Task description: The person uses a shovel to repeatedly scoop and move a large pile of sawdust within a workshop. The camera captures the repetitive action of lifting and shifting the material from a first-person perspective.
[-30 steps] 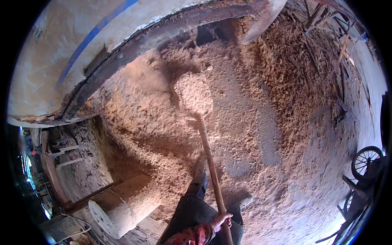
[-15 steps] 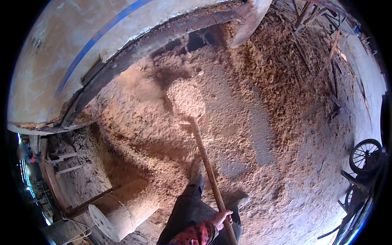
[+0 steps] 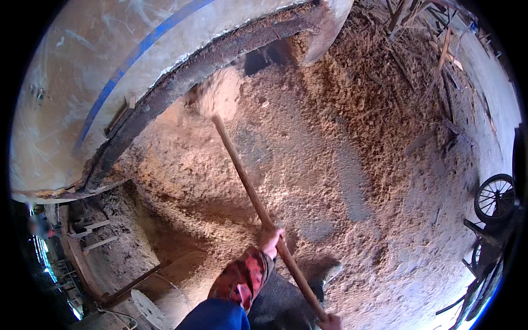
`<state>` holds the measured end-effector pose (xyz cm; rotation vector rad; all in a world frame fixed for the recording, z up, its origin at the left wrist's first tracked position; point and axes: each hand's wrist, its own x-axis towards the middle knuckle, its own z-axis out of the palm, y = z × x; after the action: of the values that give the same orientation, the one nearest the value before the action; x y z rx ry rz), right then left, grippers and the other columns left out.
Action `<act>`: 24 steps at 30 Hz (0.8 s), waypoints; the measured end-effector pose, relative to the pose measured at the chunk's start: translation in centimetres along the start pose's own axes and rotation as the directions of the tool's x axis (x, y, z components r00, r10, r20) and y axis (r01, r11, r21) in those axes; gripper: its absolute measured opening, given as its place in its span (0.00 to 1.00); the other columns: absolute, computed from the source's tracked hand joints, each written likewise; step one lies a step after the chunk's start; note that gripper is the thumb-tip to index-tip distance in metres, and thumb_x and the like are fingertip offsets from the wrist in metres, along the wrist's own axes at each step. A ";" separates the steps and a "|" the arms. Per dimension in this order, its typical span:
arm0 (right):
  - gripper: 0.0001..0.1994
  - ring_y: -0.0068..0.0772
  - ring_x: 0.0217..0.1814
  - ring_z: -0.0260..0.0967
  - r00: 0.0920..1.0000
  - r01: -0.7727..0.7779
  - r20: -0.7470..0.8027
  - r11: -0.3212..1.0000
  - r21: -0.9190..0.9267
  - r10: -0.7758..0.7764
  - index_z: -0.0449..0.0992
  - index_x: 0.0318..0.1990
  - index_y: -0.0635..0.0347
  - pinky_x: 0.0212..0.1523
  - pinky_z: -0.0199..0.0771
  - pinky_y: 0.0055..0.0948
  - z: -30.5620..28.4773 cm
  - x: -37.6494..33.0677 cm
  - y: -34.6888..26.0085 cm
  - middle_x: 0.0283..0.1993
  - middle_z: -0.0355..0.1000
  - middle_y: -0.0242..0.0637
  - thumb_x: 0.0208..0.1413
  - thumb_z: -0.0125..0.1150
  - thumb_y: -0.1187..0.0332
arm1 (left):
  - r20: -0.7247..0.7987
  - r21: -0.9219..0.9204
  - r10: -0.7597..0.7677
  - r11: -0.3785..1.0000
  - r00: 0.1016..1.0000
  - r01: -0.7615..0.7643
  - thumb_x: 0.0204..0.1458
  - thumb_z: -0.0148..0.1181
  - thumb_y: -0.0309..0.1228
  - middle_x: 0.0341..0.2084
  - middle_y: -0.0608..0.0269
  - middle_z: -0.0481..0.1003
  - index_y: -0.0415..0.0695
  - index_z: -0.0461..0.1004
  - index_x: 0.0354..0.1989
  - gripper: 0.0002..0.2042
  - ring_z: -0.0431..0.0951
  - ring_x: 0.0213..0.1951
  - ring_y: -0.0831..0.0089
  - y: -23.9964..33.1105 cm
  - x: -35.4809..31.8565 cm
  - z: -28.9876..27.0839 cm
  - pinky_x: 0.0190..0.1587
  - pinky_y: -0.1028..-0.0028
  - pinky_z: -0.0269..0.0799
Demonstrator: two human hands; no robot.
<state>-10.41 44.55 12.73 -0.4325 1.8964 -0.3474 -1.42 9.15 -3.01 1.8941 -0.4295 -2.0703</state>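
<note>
Loose reddish-brown material covers the floor; a pale blue-striped panel stands far left. The long-handled shovel slants from near right to far left, its loaded blade blurred beneath the panel's dark edge. The left hand's grip clasps mid-handle; the right hand's, partly cut off, its near end.

bare right hand cut off by near edge. long brown wooden-handled shovel: blade hidden under motion-blurred pale pinkish sawdust heap. broad cream panel with curved blue stripe cut off at far left. distant person at left blurred, too small.
</note>
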 end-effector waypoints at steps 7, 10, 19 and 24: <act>0.17 0.21 0.20 0.64 0.997 0.047 0.043 0.981 0.186 -0.056 0.75 0.29 0.65 0.22 0.66 0.28 -1.0 9.4 -10.9 0.18 0.69 0.38 0.36 0.67 0.59 | 0.060 -0.133 0.079 0.989 0.995 -0.070 0.44 0.63 0.32 0.17 0.66 0.67 0.45 0.66 0.25 0.10 0.69 0.18 0.74 11.9 4.4 1.4 0.23 0.72 0.69; 0.16 0.19 0.20 0.64 0.979 0.036 0.178 0.938 0.344 -0.102 0.75 0.30 0.65 0.22 0.66 0.26 1.9 9.7 -12.3 0.18 0.69 0.36 0.38 0.66 0.61 | 0.028 -0.037 0.282 0.959 0.959 -0.281 0.44 0.63 0.29 0.15 0.65 0.69 0.42 0.68 0.21 0.09 0.70 0.15 0.74 14.5 4.1 0.8 0.17 0.75 0.67; 0.16 0.30 0.24 0.69 0.967 -0.093 0.255 0.955 0.281 0.019 0.75 0.31 0.63 0.26 0.68 0.30 1.9 4.2 -10.2 0.21 0.70 0.38 0.39 0.66 0.59 | -0.091 -0.086 0.194 0.976 0.977 -0.201 0.44 0.61 0.27 0.15 0.67 0.65 0.43 0.65 0.25 0.08 0.67 0.15 0.76 9.0 -1.7 -0.8 0.16 0.74 0.65; 0.19 0.41 0.32 0.72 0.972 -0.125 0.196 0.992 -0.017 0.125 0.75 0.37 0.60 0.32 0.69 0.38 1.0 -0.8 -5.8 0.27 0.72 0.48 0.40 0.62 0.56 | -0.139 -0.171 0.072 0.981 0.988 -0.095 0.44 0.61 0.26 0.15 0.66 0.64 0.42 0.64 0.25 0.09 0.66 0.14 0.74 3.8 -7.0 -1.3 0.16 0.72 0.64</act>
<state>-8.47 39.76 15.60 -0.3358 1.7214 -0.2084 0.53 8.54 4.79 1.8609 -0.2789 -1.8506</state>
